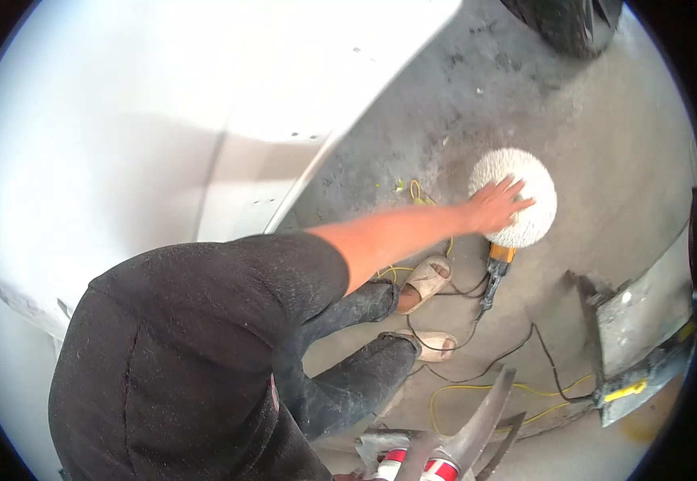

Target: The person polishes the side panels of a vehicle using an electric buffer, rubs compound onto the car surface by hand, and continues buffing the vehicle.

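My left hand point(499, 205) reaches out with its fingers spread over the round, white, fluffy pad point(534, 228) of a power polisher point(499, 260). The polisher lies on the floor with its pad facing up. Below the pad shows its orange and black body, and a dark cord runs from its end past my feet. The fingers look flat on the pad, though how firmly they touch cannot be made out. My right hand cannot be seen; that side is hidden behind my dark shirt and the lower edge of the view.
A large white vehicle panel point(148, 96) fills the upper left. A tyre point(569, 24) stands at the top right. My sandalled feet point(429, 280) are beside loose cords point(517, 349). Red-and-white cans point(441, 469) and grey parts crowd the bottom, with a metal piece point(645, 313) at right.
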`<state>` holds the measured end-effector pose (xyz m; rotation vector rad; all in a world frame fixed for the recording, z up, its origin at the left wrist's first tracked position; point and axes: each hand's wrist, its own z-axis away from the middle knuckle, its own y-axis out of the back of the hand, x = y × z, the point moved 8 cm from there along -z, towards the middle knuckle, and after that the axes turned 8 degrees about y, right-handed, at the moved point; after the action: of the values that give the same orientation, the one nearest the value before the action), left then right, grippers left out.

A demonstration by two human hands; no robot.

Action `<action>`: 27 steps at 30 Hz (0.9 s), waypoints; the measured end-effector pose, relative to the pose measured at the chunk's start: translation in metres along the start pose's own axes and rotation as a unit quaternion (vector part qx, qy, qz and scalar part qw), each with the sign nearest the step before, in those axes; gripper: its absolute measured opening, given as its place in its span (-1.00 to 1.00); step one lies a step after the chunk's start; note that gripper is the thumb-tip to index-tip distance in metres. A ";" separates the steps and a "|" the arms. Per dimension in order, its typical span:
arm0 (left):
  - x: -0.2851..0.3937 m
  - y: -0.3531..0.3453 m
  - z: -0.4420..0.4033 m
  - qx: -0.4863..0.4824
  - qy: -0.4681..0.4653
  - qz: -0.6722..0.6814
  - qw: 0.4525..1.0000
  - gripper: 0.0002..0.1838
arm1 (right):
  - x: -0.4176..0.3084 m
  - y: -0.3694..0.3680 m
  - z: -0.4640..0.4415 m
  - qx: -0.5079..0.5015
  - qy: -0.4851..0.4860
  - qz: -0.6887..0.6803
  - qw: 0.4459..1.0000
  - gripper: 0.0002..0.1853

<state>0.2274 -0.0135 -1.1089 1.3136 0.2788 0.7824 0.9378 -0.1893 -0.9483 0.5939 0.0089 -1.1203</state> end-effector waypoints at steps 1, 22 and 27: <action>-0.003 -0.009 0.032 0.002 0.031 0.040 0.999 -0.27 | -0.002 -0.001 0.007 -0.008 -0.006 0.003 1.000 -0.44; -0.116 0.075 0.509 -0.194 0.306 0.233 0.902 -0.59 | -0.374 -0.497 0.499 -0.451 0.772 0.108 0.435 0.10; -0.105 0.115 0.494 -0.214 0.319 0.239 0.892 -0.61 | -0.453 -0.477 0.481 -0.458 0.670 0.038 0.583 -0.05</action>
<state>0.4064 -0.4500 -0.8951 0.6693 0.2799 1.5998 0.1935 -0.1681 -0.6178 0.3313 1.7775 -0.1997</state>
